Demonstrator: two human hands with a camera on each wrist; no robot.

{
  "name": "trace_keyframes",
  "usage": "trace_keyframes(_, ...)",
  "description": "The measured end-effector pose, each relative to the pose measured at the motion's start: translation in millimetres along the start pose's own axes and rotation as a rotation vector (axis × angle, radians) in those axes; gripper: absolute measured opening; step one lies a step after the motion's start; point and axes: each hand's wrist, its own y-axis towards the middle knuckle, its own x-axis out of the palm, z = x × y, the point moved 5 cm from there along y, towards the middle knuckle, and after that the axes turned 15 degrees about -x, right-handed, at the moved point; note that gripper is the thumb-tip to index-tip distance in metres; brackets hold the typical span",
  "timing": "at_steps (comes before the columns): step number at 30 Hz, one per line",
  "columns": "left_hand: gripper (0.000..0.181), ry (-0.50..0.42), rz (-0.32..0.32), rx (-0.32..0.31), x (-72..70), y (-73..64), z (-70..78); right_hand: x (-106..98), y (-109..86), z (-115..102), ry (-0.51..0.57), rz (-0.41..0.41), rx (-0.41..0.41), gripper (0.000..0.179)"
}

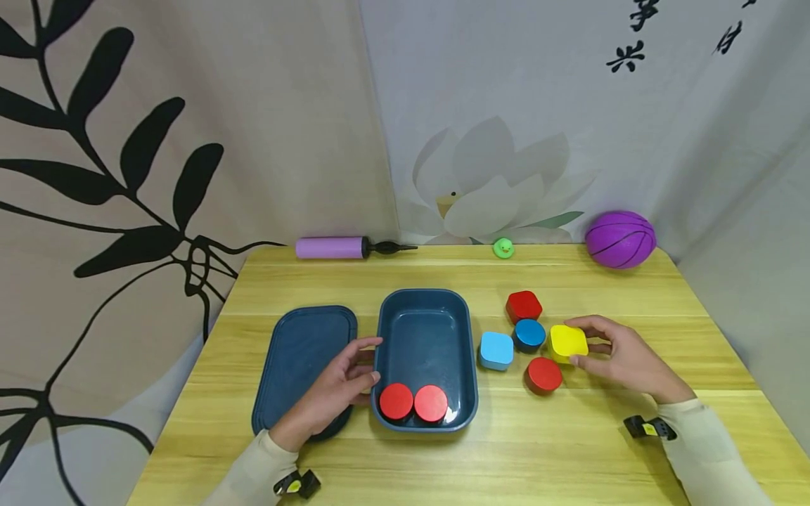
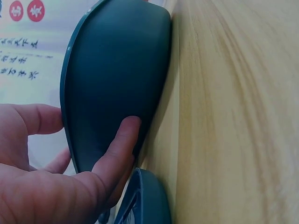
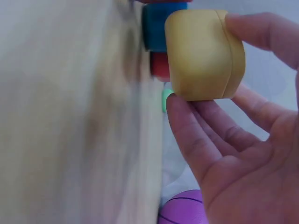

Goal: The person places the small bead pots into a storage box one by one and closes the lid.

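Left hand point(image 1: 344, 379): we see it at the left wall of the tray point(image 1: 427, 327); the thumb and fingertips touch that wall, and the grip is wide, not closed around anything.
Right hand point(image 1: 623, 358): it is well to the right of the tray and pinches the yellow block point(image 1: 567, 342) between thumb and fingers.
Yellow block: we find it right of the tray, in this pinch, a little above the table point(image 1: 538, 450).
Red discs point(image 1: 431, 403): two, side by side in the near end of the tray.
Lid point(image 1: 306, 351): it lies left of the tray, partly under the left hand.
Loose blocks: right of the tray we count a light blue block point(image 1: 496, 349), just beside it; then a dark blue disc point(image 1: 529, 334), a red block point(image 1: 524, 306) and a single red disc point(image 1: 543, 374).
Far edge: beyond the tray lie a pump point(image 1: 330, 247), a green duck point(image 1: 503, 247) and, farthest right, a purple ball point(image 1: 620, 239).
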Motion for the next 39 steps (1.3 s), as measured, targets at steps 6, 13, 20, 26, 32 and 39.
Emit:
trace_keyframes(6,0.063,0.008,0.003,0.003,-0.1,-0.2,2.2,-4.3,9.1,-14.5,-0.002,0.030,-0.028,0.054)
trace_keyframes(13,0.063,0.008,-0.001,0.009,-0.1,-0.4,2.3,2.4,26.2,-34.0,-0.029,0.027,-0.102,0.052)
trace_keyframes(20,0.061,0.023,0.006,0.027,0.1,-1.0,4.1,12.0,48.2,-53.9,-0.010,0.016,-0.145,0.050)
trace_keyframes(26,0.059,0.036,0.028,0.037,0.3,-1.5,4.3,22.2,66.9,-67.3,-0.010,-0.001,-0.180,0.049)
trace_keyframes(32,0.059,0.034,0.039,0.045,-0.4,-0.9,2.0,36.7,84.5,-83.4,-0.037,-0.012,-0.232,0.054)
trace_keyframes(39,0.062,0.024,0.036,0.044,-0.2,0.1,0.7,62.2,102.5,-97.9,0.011,-0.046,-0.291,0.056)
